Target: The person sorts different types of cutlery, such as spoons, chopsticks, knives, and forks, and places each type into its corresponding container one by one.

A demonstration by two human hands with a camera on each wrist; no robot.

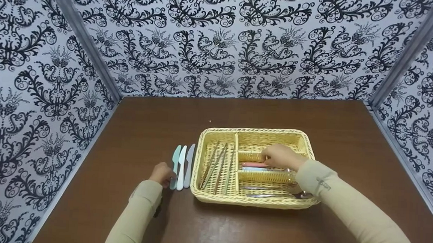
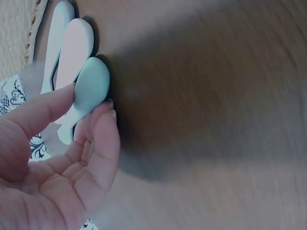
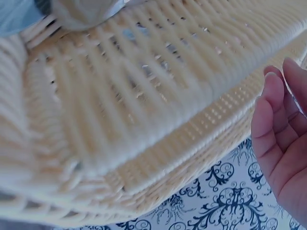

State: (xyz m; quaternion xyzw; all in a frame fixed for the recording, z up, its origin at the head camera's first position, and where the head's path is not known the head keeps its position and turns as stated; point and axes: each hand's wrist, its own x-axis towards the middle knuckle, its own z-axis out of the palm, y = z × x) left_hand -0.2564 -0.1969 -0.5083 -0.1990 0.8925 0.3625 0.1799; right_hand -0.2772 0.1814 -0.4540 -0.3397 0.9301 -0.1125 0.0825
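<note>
My left hand [image 1: 163, 174] is at the left of the knives and pinches the handle of a mint-green table knife [image 2: 93, 82] between thumb and fingers. Beside it lie a white knife [image 1: 181, 168] and a grey knife [image 1: 189, 166], blades pointing away from me. Over the middle right compartment of a wicker cutlery basket [image 1: 253, 130], my right hand [image 1: 282, 156] has its fingertips closed at a pink-handled utensil [image 1: 253, 164]; its head is hidden. A light-blue-handled utensil [image 1: 254, 169] lies right alongside. In the right wrist view a thin glint shows between thumb and fingers.
Several chopsticks [image 1: 219, 166] lie in the basket's long left compartment. Silver utensils [image 1: 262, 195] rest in the front right compartment, partly under my right forearm. The brown table [image 1: 156, 121] is bordered at the back and sides by patterned walls [image 1: 220, 61].
</note>
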